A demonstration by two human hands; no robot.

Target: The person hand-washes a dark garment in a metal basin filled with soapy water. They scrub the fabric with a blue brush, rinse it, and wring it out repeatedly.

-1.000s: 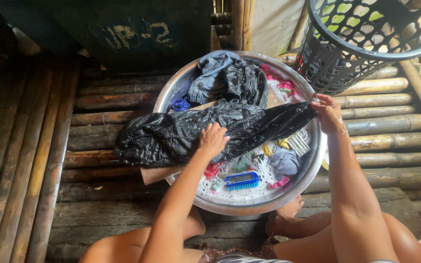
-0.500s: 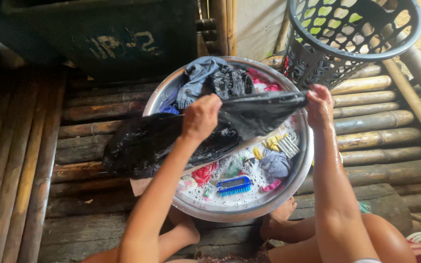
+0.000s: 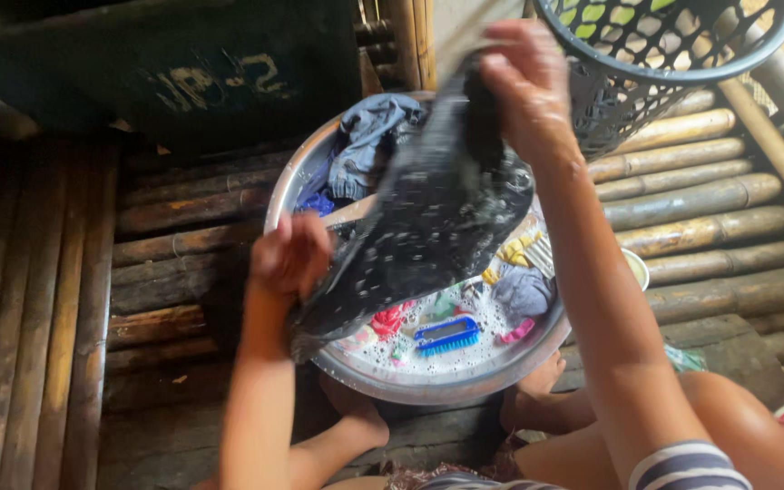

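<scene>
Cloth (image 3: 419, 227), black, wet and flecked with suds, hangs stretched between your two hands. Your right hand (image 3: 524, 86) is raised high, fingers closed around the cloth's upper end, close to the rim of the dark basket (image 3: 682, 54). Your left hand (image 3: 290, 254) sits lower, off to the left, closed on the cloth's lower edge. Between the two grips the cloth slopes down from right to left, lifted above the metal basin (image 3: 428, 386). Below the cloth, in soapy water, lies a blue brush (image 3: 446, 336) among small coloured garments; a grey-blue garment (image 3: 365, 145) is heaped at the far side of the basin, beyond your left hand. The basin rests on a bamboo floor (image 3: 165, 236). Your bare knees and a foot show just under the basin's near rim.
</scene>
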